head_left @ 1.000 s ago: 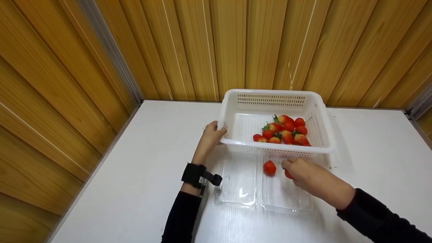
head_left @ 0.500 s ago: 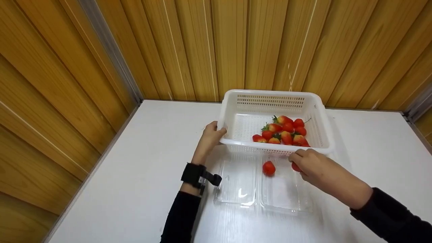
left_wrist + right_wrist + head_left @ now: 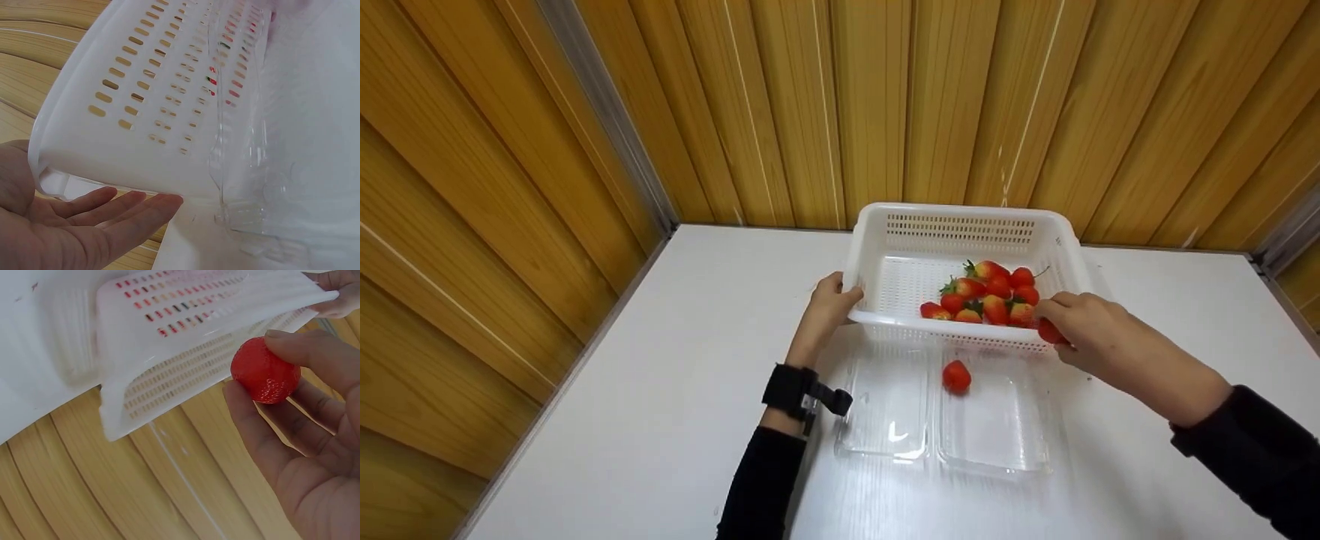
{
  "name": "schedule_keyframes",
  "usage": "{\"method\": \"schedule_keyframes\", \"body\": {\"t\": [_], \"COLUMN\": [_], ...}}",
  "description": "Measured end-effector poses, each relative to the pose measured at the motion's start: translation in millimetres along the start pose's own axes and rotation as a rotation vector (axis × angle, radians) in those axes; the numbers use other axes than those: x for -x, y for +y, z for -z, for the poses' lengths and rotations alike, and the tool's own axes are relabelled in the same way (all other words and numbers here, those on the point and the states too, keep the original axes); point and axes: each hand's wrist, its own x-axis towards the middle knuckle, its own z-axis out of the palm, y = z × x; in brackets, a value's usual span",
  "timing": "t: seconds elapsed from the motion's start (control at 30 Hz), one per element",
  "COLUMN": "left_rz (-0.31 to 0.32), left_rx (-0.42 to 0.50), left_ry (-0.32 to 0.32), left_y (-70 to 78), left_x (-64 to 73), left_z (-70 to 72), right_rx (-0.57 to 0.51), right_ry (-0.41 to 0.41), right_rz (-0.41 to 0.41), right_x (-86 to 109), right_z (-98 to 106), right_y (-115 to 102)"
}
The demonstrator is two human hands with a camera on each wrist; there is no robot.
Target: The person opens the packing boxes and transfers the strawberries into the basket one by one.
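My left hand point(image 3: 832, 300) grips the left rim of a white slotted plastic basket point(image 3: 960, 324), thumb over the edge and fingers below, as the left wrist view shows. At the basket's front right corner, my right hand point(image 3: 1091, 330) holds a round red fruit point(image 3: 264, 370) with a shiny, bumpy skin between thumb and fingers. Inside the basket, strawberries point(image 3: 994, 309) with green leaves and smaller round red fruits point(image 3: 997, 286) lie heaped toward the right. Another red fruit point(image 3: 957, 377) sits in the right half of a clear plastic clamshell box point(image 3: 994, 450).
The clamshell's left half point(image 3: 885, 420) lies flat in front of the basket on the white table point(image 3: 675, 390). A wood-panelled wall point(image 3: 780, 112) rises behind the table, with another panelled wall point(image 3: 472, 225) along the left side.
My right hand has lifted the round red fruit from over the clamshell's right half, moving up and right to the basket's front right corner. The left hand keeps its grip on the rim.
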Motion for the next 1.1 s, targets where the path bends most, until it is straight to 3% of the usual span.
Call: {"method": "schedule_keyframes", "body": {"t": [0.33,0.57,0.87,1.1], "left_rz": [-0.006,-0.017,-0.028,-0.041], "left_rx": [0.031,0.014,-0.032,-0.025], "left_ry": [-0.016,-0.006,0.000,0.014], "left_y": [-1.1,-1.3,-1.1,-1.5], "left_x": [-1.8,-1.0,-1.3,-1.3], "left_z": [-0.3,0.0,-1.1,-0.8], "right_rx": [-0.096,-0.104,-0.161,-0.201], "right_ry": [-0.159,-0.155,-0.240,-0.309], "right_rz": [-0.060,-0.046,-0.090,-0.060], "right_x": [-16.9,-31.7,-50.1,-63.6], "right_z": [25,40,33,22], "right_y": [44,65,72,74]}}
